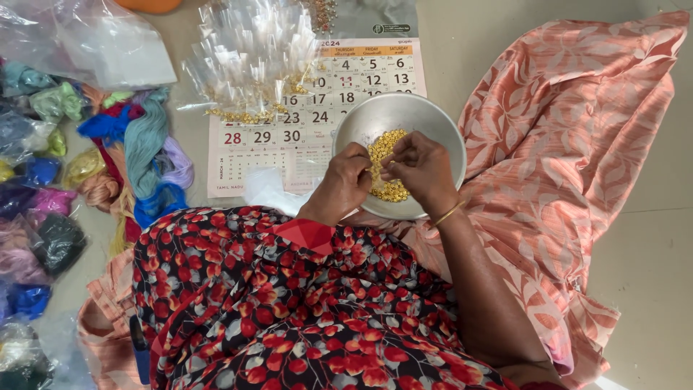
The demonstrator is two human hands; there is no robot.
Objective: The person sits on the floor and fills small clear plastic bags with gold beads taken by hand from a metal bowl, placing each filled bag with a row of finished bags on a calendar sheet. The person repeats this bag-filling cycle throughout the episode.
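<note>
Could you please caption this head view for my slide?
Both hands, left hand and right hand, pick gold beads from steel bowl.

Floor clutter, left & top

Coloured thread skeins (144,144) in bags at left; clear plastic pouches (249,54) w/ gold bits lie on wall calendar (289,144); peach floral cloth (563,144) at right.

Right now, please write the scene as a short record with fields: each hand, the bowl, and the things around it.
left hand: over the bowl, fingers pinched together
right hand: over the bowl, fingertips pinched at the beads
bowl: round, metal, holds small gold beads
under bowl: paper calendar
above: pile of clear plastic packets
left side: coloured thread skeins
</note>
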